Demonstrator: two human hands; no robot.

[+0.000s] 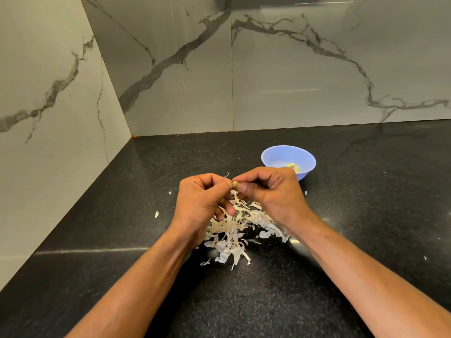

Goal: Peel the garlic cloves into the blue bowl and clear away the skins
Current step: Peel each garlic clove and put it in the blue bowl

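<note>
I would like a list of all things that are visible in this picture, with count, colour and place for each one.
blue bowl: one, light blue, on the counter beyond the right hand
peeled garlic: count unclear, pale yellow, inside the bowl
garlic clove: one, pale, pinched between both hands
skins: one pile plus scattered flakes, off-white, on the counter under the hands
counter: one, black speckled
wall tiles: grey-veined marble, behind and left
left hand: one, pinches the clove
right hand: one, pinches the clove
</note>
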